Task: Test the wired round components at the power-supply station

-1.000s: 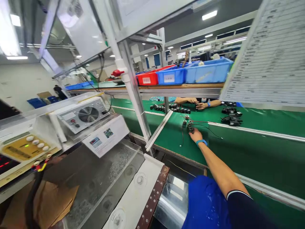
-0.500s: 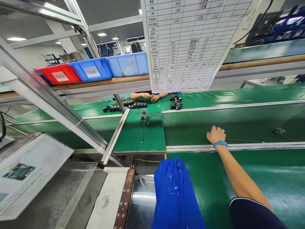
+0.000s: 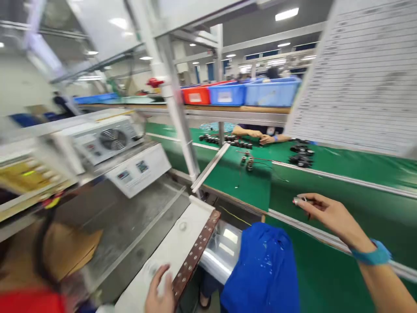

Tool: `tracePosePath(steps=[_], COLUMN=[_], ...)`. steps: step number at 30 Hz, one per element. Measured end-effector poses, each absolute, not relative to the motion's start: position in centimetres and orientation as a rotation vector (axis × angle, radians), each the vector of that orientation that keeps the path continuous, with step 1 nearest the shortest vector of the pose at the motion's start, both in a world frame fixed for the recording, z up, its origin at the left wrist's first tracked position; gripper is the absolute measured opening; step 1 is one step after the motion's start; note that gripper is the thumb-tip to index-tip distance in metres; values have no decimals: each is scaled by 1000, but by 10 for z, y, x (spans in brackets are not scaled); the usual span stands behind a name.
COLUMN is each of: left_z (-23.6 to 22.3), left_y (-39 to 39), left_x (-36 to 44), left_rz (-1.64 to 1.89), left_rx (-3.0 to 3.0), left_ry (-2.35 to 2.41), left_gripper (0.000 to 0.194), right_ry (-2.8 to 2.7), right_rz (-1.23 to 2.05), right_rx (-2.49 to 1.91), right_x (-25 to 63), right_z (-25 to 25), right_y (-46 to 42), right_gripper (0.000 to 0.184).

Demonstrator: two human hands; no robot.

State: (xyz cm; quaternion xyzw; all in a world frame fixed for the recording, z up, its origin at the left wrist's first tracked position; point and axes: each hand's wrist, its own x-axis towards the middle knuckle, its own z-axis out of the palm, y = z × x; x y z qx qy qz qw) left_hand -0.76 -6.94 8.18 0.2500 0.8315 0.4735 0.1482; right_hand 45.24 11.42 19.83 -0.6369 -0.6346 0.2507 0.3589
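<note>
My right hand (image 3: 327, 214) hovers over the near edge of the green conveyor belt (image 3: 342, 191), a blue band on its wrist. Its fingers pinch a small silvery part (image 3: 297, 201) that is too blurred to name. At the bottom edge my left hand (image 3: 160, 292) lies with fingers stretched out on a white plate (image 3: 172, 245), beside a brown perforated strip (image 3: 195, 256). It holds nothing. A blue cloth (image 3: 263, 269) covers my lap between the hands.
Small black parts with red and black wires (image 3: 249, 163) lie on the belt. Across it a co-worker's hands (image 3: 262, 138) work by more parts. Red and blue bins (image 3: 228, 93) stand on the shelf above. A fan unit (image 3: 112, 139) and cardboard (image 3: 67, 254) are at left, a hanging chart (image 3: 361, 82) at right.
My right hand has drawn back from the belt toward me, now pinching a small part. The view has swung left, and my left hand has come into sight on the white plate.
</note>
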Motion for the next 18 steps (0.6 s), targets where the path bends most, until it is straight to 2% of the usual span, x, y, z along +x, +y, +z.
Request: tracePosePath(steps=[4, 8, 11, 15, 18], left_z=[131, 149, 135, 111, 96], left_y=[-78, -95, -117, -152, -173], left_x=[36, 64, 63, 37, 10], left_rz=[1477, 1531, 1591, 1734, 1746], left_rx=[1043, 1032, 730, 420, 319], left_ry=[1858, 1489, 1417, 1815, 2072], left_gripper=[55, 72, 70, 55, 52], right_ry=[-1957, -2202, -2333, -2551, -2718], right_rz=[1069, 1327, 1290, 1095, 872], right_rx=[-1163, -785, -679, -805, -997], right_x=[310, 159, 62, -24, -57], right_z=[239, 213, 165, 103, 68], right_y=[95, 72, 54, 36, 27], right_gripper=[40, 35, 31, 32, 31])
